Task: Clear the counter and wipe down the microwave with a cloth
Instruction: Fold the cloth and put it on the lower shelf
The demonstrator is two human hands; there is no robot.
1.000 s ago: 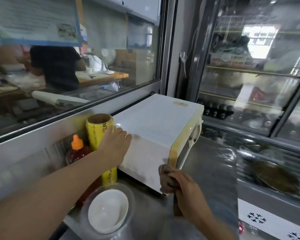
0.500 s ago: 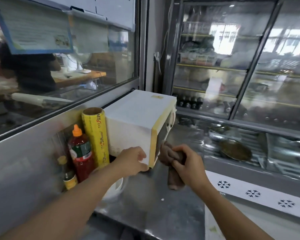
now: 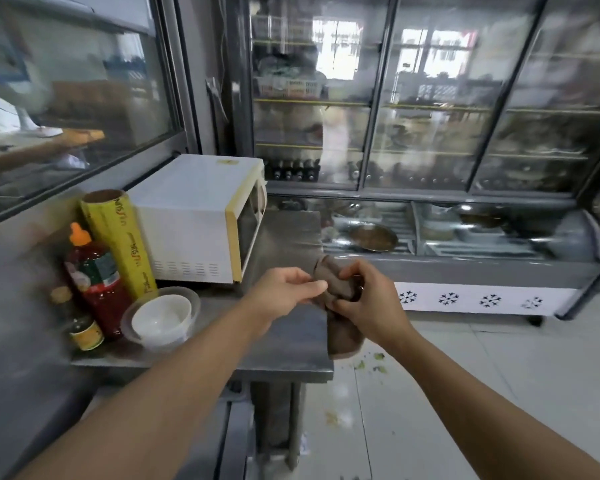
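A white microwave [image 3: 191,216] with a yellow front frame stands on the steel counter [image 3: 288,344], against the window wall. In front of it, over the counter's right edge, both hands hold a brown cloth [image 3: 340,327]. My right hand [image 3: 364,299] grips the bunched top of the cloth, and its tail hangs down past the counter edge. My left hand [image 3: 284,289] pinches the cloth's left side between thumb and fingers. Neither hand touches the microwave.
Left of the microwave stand a yellow roll of cling film [image 3: 118,244], a red sauce bottle [image 3: 94,282], a small yellow-labelled jar [image 3: 84,330] and a white bowl inside a clear bowl [image 3: 161,317]. A glass display chiller [image 3: 465,244] and fridges stand behind. Food scraps [image 3: 368,363] lie on the floor.
My left hand left the microwave's top and side and came to the cloth. My right hand drew the cloth away from the microwave's front corner. The view pulled back from the counter.
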